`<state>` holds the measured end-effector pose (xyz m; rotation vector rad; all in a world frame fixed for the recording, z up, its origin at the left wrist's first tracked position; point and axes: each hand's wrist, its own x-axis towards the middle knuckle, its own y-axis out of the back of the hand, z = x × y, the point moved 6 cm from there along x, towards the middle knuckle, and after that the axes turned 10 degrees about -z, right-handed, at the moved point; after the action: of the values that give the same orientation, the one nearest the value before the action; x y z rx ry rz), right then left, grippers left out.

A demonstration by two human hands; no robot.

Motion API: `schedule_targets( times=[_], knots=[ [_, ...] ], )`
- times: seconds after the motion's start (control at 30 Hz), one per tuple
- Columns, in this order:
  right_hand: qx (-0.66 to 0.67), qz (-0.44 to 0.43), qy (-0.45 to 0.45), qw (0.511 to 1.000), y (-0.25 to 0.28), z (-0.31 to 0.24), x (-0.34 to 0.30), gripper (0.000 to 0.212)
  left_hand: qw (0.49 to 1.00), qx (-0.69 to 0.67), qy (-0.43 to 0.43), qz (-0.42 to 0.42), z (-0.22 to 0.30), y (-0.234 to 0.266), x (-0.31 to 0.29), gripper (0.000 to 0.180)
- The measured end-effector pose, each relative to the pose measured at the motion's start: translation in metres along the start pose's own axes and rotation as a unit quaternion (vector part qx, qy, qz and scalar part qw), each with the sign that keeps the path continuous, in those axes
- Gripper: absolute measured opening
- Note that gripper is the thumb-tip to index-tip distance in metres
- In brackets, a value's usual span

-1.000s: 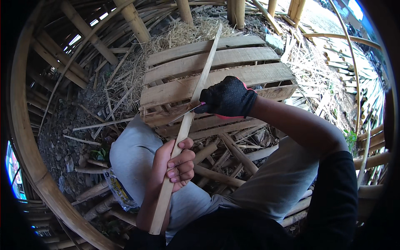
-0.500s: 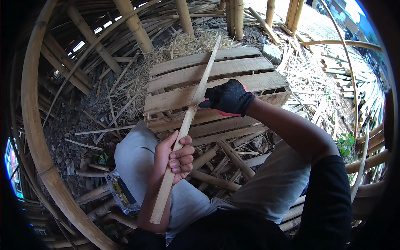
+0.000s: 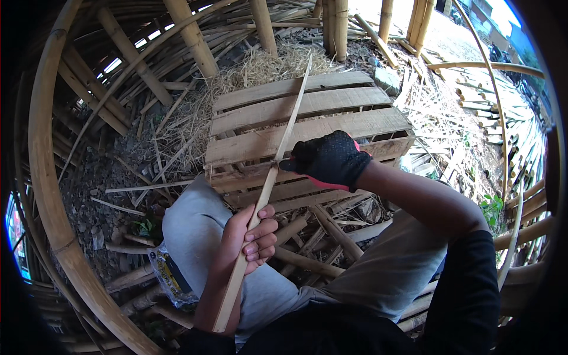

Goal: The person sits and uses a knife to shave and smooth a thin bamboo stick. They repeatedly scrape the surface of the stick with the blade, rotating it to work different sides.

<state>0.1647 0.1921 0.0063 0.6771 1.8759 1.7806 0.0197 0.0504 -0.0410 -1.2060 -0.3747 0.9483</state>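
A long pale bamboo strip (image 3: pixel 241 278) slants from near my lap up across a slatted wooden crate (image 3: pixel 254 146), its far part tapering to a point. Around its lower part, the fingers of my bare left hand (image 3: pixel 253 241) are wrapped. My right hand (image 3: pixel 331 158), in a black glove with pinkish-red edging, is closed beside the strip at the crate's near edge. Its fingertips are at the strip, by a notch-like spot. What else this hand grips is hidden by the glove.
Dry shavings (image 3: pixel 284 62) lie heaped behind the crate. Bamboo posts (image 3: pixel 263 26) stand beyond, and a thick bamboo pole (image 3: pixel 50 171) curves along the left. Cut bamboo pieces (image 3: pixel 307 260) lie between my legs. A clear plastic package (image 3: pixel 171 275) rests by my left leg.
My right hand has slid a little toward me along the strip. The strip looks narrower, turned more edge-on, and its near end has dropped slightly. My left hand keeps its hold.
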Motion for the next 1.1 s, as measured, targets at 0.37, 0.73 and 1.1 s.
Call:
schedule_targets(
  times=[0.37, 0.73, 1.1],
  knots=[
    [-0.055, 0.015, 0.017, 0.998, -0.022, 0.017, 0.02, 0.028, 0.998, -0.057, 0.014, -0.036, -0.004, -0.004, 0.005, 0.03],
    [-0.07, 0.018, 0.043, 0.996, -0.021, 0.037, 0.014, 0.03, 0.998, -0.057, 0.013, -0.012, -0.008, -0.008, 0.002, 0.03],
    [-0.042, 0.0, -0.046, 0.998, -0.018, 0.1, 0.028, 0.035, 0.996, 0.048, 0.06, 0.038, -0.016, -0.01, 0.003, 0.038]
  ],
)
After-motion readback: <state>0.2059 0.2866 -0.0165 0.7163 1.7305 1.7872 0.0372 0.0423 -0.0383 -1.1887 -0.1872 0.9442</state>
